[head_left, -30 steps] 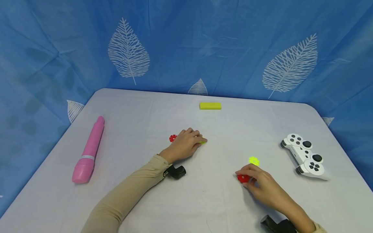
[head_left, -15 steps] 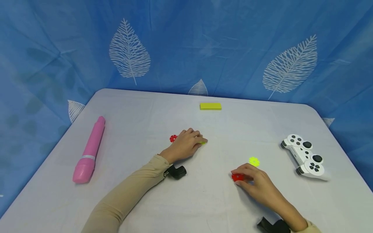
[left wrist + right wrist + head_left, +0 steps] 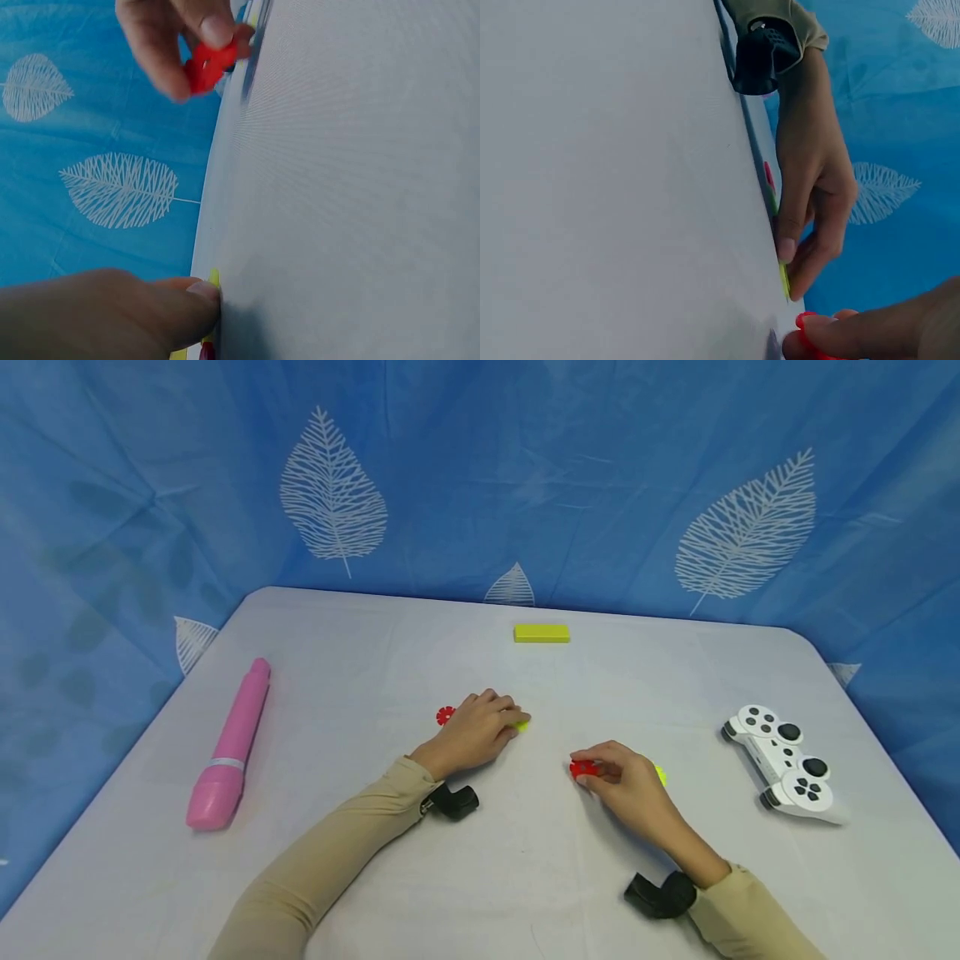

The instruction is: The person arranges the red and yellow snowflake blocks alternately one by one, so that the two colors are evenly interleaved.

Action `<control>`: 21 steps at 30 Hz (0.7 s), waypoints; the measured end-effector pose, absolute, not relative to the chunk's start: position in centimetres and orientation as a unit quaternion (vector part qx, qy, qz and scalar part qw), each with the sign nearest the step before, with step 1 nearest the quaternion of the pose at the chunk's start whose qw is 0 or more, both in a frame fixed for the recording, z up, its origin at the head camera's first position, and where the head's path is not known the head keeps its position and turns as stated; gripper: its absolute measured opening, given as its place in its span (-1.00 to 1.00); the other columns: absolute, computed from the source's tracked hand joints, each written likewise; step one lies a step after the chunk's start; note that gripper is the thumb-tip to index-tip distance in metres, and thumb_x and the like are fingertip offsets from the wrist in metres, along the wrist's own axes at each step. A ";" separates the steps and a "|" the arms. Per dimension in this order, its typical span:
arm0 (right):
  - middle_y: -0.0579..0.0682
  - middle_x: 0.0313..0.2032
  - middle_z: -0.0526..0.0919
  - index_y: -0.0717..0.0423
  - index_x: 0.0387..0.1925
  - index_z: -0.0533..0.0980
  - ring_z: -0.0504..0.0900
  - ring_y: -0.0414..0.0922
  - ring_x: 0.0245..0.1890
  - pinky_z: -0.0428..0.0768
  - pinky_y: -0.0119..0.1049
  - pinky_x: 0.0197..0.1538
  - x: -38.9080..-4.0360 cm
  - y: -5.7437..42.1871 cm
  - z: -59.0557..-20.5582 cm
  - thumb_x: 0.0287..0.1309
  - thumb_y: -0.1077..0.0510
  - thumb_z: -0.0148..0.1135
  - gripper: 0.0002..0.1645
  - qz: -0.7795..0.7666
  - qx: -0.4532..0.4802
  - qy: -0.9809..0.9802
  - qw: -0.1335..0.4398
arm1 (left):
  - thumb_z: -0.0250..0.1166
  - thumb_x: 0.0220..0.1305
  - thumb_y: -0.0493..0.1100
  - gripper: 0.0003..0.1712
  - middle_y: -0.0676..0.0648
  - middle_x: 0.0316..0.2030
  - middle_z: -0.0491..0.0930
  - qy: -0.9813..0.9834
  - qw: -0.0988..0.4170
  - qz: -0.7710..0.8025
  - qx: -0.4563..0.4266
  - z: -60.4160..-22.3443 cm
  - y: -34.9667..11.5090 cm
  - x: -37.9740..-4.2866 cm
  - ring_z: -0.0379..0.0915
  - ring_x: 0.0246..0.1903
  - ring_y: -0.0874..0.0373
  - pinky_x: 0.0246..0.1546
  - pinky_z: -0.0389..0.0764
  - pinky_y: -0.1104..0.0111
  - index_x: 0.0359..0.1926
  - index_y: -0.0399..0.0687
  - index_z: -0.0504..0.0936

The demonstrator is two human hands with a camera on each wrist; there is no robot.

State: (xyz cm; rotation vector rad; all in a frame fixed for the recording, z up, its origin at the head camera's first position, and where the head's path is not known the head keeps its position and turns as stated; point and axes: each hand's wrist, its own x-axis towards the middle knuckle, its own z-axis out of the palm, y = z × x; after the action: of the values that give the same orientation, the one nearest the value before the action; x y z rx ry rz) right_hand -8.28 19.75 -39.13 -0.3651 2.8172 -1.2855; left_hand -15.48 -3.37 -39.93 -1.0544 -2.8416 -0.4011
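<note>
My left hand [image 3: 474, 732] lies low over the table and pinches a yellow interlocking disc [image 3: 522, 726] between thumb and fingers. A red notched disc [image 3: 446, 716] shows at that hand's left side, partly covered by it. In the right wrist view a thin red piece [image 3: 769, 174] lies along the table behind the left hand. My right hand [image 3: 628, 787] holds another red interlocking disc [image 3: 581, 768] by its edges between thumb and fingertips, above the cloth. In the left wrist view this red disc [image 3: 207, 67] is tilted, apart from the yellow one.
A bright yellow disc [image 3: 662, 775] is partly hidden behind the right hand. A yellow block [image 3: 542, 633] lies near the far edge. A pink wand-shaped thing [image 3: 228, 747] lies at left, a white game controller [image 3: 783, 762] at right. Blue leaf-print cloth [image 3: 480, 477] hangs behind.
My right hand has moved left and away from me with the red disc, now partly covering the loose yellow disc. The left hand stays almost in place.
</note>
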 end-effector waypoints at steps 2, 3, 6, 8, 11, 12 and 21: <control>0.01 -0.21 0.65 0.08 -0.21 0.62 0.62 -0.16 -0.28 0.52 -0.47 -0.33 -9.2 19.2 -39.2 -0.06 0.32 0.29 -0.71 -0.423 -0.102 0.899 0.034 | 0.12 0.25 -0.11 -0.67 0.06 -0.07 0.56 -0.931 0.041 -0.127 -0.340 -39.9 -3.3 -15.5 0.38 -0.09 0.13 -0.11 0.41 0.27 0.04 0.09 0.56; 0.02 -0.20 0.65 0.07 -0.20 0.62 0.61 -0.14 -0.26 0.50 -0.45 -0.32 -9.6 18.9 -39.2 -0.05 0.31 0.28 -0.71 -0.428 -0.095 0.898 0.045 | 0.12 0.26 -0.10 -0.66 0.05 -0.07 0.56 -0.932 0.040 -0.124 -0.339 -39.9 -3.3 -15.5 0.38 -0.09 0.12 -0.10 0.41 0.26 0.05 0.08 0.55; 0.03 -0.17 0.65 0.04 -0.17 0.62 0.58 -0.12 -0.23 0.47 -0.43 -0.31 -10.9 18.0 -39.3 -0.04 0.27 0.28 -0.70 -0.430 -0.076 0.898 0.061 | 0.12 0.25 -0.09 -0.65 0.04 -0.06 0.56 -0.933 0.037 -0.118 -0.337 -39.9 -3.2 -15.5 0.38 -0.07 0.12 -0.07 0.41 0.26 0.06 0.06 0.55; 0.04 -0.17 0.65 0.04 -0.16 0.62 0.54 -0.12 -0.26 0.44 -0.41 -0.33 -11.6 17.3 -39.3 -0.04 0.25 0.29 -0.69 -0.429 -0.068 0.899 0.060 | 0.12 0.25 -0.08 -0.65 0.04 -0.06 0.56 -0.933 0.037 -0.117 -0.338 -39.9 -3.2 -15.6 0.38 -0.07 0.12 -0.06 0.42 0.25 0.06 0.06 0.55; 0.06 -0.16 0.64 0.06 -0.15 0.62 0.51 -0.10 -0.27 0.43 -0.40 -0.35 -12.7 16.4 -39.3 -0.05 0.25 0.30 -0.67 -0.428 -0.063 0.900 0.051 | 0.12 0.25 -0.08 -0.65 0.04 -0.06 0.56 -0.932 0.039 -0.117 -0.340 -39.9 -3.3 -15.6 0.38 -0.07 0.11 -0.06 0.42 0.25 0.06 0.05 0.55; 0.08 -0.15 0.64 0.08 -0.14 0.61 0.51 -0.08 -0.27 0.43 -0.40 -0.35 -13.0 16.1 -39.3 -0.05 0.26 0.30 -0.66 -0.427 -0.063 0.901 0.048 | 0.12 0.25 -0.08 -0.65 0.04 -0.06 0.55 -0.932 0.040 -0.117 -0.340 -39.9 -3.3 -15.6 0.38 -0.07 0.11 -0.06 0.42 0.25 0.06 0.05 0.55; 0.14 -0.07 0.60 0.09 -0.06 0.57 0.55 -0.02 -0.16 0.49 -0.24 -0.16 -14.9 14.9 -39.3 -0.05 0.26 0.30 -0.59 -0.404 -0.045 0.912 0.056 | 0.11 0.26 -0.06 -0.65 0.04 -0.08 0.55 -0.931 0.042 -0.120 -0.341 -40.0 -3.2 -15.6 0.37 -0.09 0.12 -0.08 0.41 0.27 0.05 0.04 0.55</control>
State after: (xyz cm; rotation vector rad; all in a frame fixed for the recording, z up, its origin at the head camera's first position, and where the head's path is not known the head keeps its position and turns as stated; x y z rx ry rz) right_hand -14.91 14.86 -39.32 -0.1359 2.7665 -1.2273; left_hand -15.62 -3.24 -40.05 -1.0441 -2.8506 -0.3672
